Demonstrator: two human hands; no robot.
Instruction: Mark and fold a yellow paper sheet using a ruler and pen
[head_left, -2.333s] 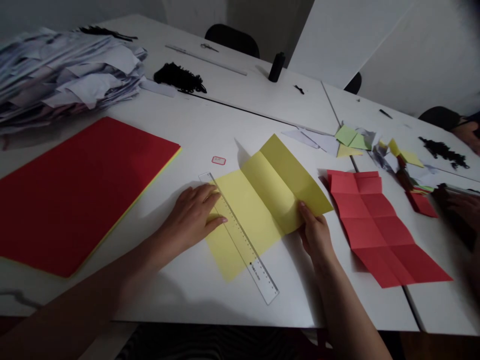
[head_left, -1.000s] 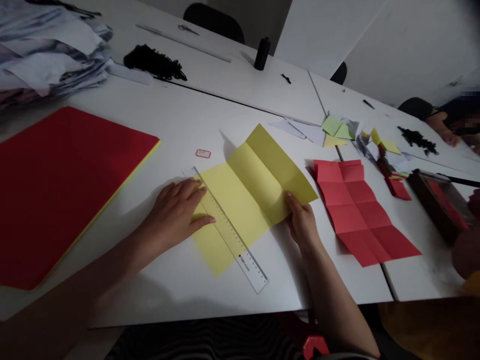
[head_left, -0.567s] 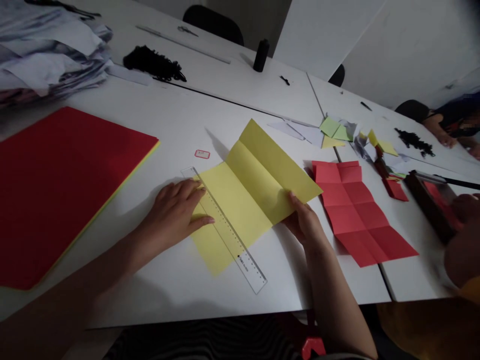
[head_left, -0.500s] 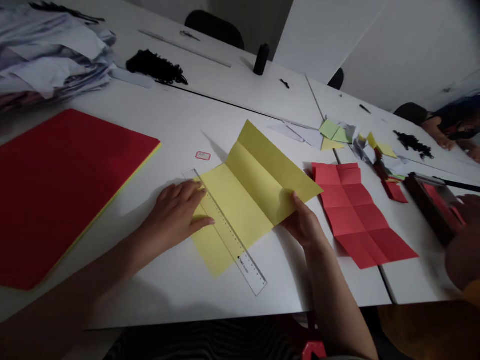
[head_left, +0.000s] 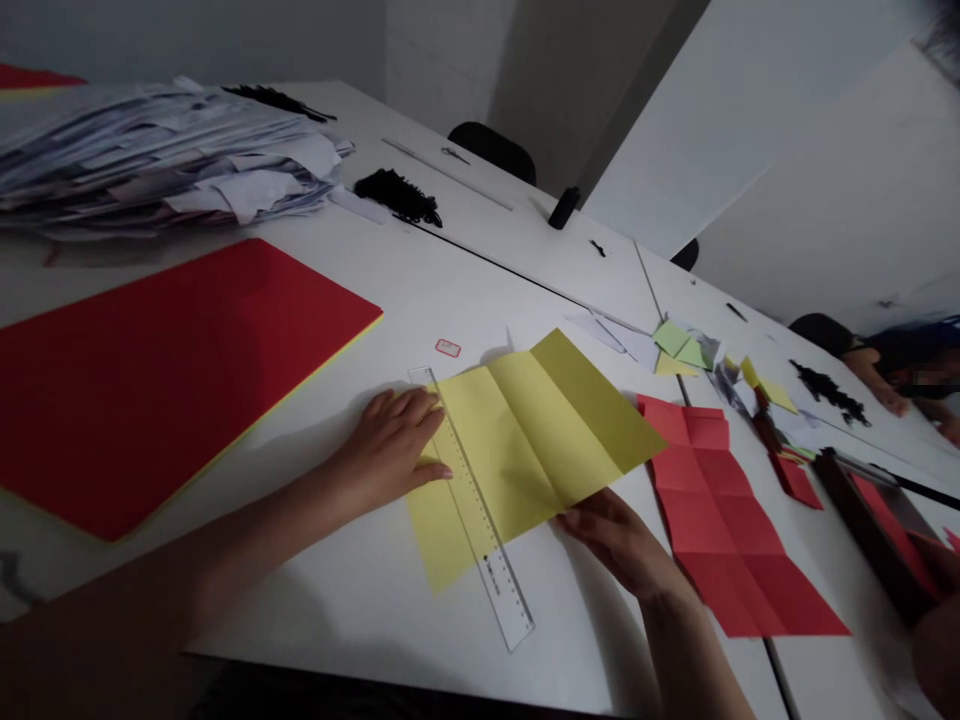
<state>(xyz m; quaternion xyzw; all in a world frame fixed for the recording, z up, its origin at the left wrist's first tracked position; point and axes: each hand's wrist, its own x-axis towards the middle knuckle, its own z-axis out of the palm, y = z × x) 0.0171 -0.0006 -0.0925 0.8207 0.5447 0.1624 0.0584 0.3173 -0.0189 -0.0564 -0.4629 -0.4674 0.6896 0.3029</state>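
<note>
A creased yellow paper sheet (head_left: 540,430) lies on the white table (head_left: 420,290). A clear plastic ruler (head_left: 480,530) lies across its left part. My left hand (head_left: 394,450) presses flat on the ruler's upper end and the sheet's left edge. My right hand (head_left: 611,535) is under the sheet's near right edge, holding it slightly lifted.
A stack of red sheets (head_left: 172,370) lies at the left, a heap of white paper scraps (head_left: 165,160) behind it. A creased red sheet (head_left: 727,520) lies to the right, with small coloured scraps (head_left: 686,350) beyond. Another person's arm (head_left: 877,375) rests at the far right.
The raised right flap of the yellow sheet has come down nearly flat. My right hand slid lower along its near edge. My head tilted up, shifting the view.
</note>
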